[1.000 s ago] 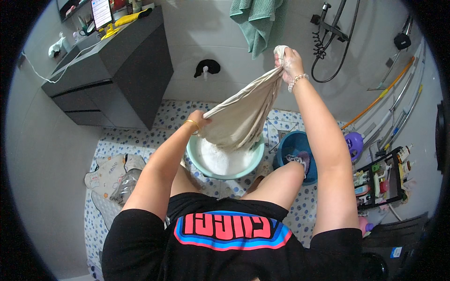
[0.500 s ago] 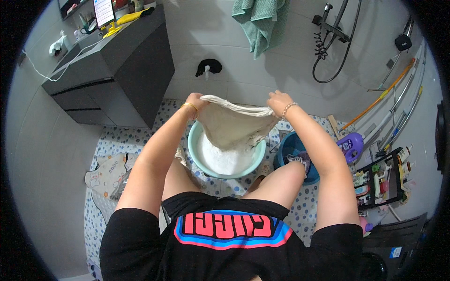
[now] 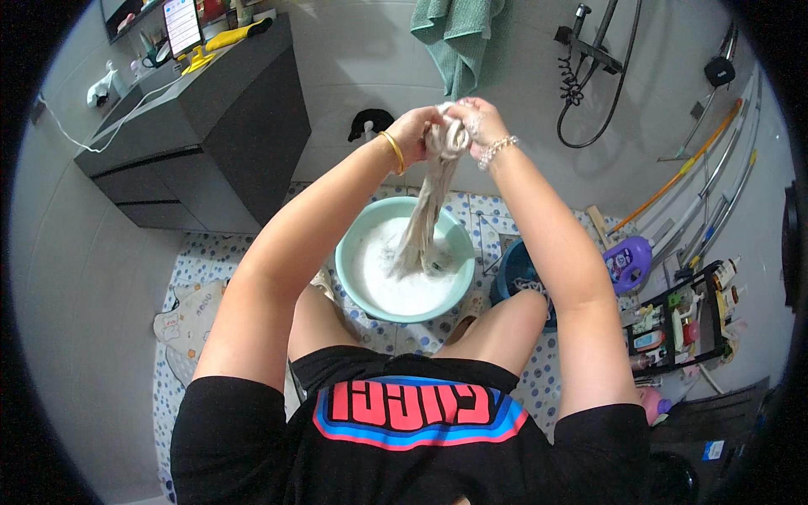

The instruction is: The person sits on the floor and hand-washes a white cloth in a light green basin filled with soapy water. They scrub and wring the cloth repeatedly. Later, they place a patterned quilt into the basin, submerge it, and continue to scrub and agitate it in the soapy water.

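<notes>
Blue-dotted tile floor (image 3: 215, 244) runs beneath pale grey walls (image 3: 345, 50), with a dark grey cabinet (image 3: 248, 109) jutting in on the left, its near lower corner angled toward the middle of the room. A strip of tile separates that corner from the rim of a mint-green basin (image 3: 358, 240), which stands on the floor ahead of the person's parted knees. On the basin's right the gap is narrower: a blue bucket (image 3: 507, 276) stands close by, partly behind the right knee and forearm. Farther right, a purple bottle (image 3: 627, 263), a black rack (image 3: 677, 328) of small containers and several leaning poles (image 3: 694, 162) crowd the wall side. A green towel (image 3: 459, 42) hangs on the far wall above the hands, and a black shower hose (image 3: 629, 80) loops down to their right. Both hands are raised high over the far side of the basin, close together, fingers curled in. The left hand (image 3: 412, 136) and the right hand (image 3: 483, 126) grip the bunched top of a wet-looking, off-white cloth (image 3: 433, 194), foam clinging to the right one. From there the cloth drops in a narrow, creased length into the basin, its lower end meeting white foam (image 3: 391, 290); how deep it goes cannot be told.
</notes>
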The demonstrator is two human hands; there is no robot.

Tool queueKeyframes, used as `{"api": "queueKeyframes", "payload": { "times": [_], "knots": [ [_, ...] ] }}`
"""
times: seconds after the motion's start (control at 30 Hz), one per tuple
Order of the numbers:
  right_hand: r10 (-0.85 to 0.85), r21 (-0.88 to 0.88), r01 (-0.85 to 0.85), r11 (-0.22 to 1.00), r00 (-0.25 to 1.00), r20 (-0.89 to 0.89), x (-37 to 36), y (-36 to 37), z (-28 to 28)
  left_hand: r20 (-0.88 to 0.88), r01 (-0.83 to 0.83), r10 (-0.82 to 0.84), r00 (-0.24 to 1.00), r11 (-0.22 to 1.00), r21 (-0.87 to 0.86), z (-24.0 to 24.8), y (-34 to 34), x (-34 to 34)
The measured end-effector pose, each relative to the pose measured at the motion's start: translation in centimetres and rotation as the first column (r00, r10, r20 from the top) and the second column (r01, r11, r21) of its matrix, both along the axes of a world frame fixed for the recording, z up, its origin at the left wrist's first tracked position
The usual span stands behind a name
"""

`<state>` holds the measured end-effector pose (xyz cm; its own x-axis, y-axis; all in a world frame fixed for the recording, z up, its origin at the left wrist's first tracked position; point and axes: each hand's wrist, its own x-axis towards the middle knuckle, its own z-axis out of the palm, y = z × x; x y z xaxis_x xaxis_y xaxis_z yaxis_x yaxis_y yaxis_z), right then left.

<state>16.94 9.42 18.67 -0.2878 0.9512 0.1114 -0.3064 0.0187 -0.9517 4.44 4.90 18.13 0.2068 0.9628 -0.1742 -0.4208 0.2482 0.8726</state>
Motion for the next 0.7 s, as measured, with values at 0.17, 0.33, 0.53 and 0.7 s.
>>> {"api": "queueKeyframes", "payload": {
  "times": [0.17,0.33,0.53,0.7],
  "knots": [
    [0.135,0.267,-0.178,0.947,0.976,0.172,-0.4,-1.1,2.0,-0.337,-0.141,0.284,0.898,0.909,0.393,0.8,0.3,0.0],
    [0.13,0.472,-0.133,0.872,0.991,0.039,-0.1,-2.5,0.5,-0.181,-0.12,0.235,0.955,0.863,0.491,0.9,0.4,-0.4],
    [0.275,0.18,-0.256,0.95,0.957,-0.09,-0.3,-2.4,-1.9,-0.352,-0.035,0.245,0.903,0.859,0.51,3.6,1.3,0.8],
    [0.136,0.367,-0.172,0.914,0.983,0.124,-2.3,-1.1,-6.5,-0.37,-0.135,0.422,0.828,0.789,0.599,4.0,2.9,0.8]
  ]
}}
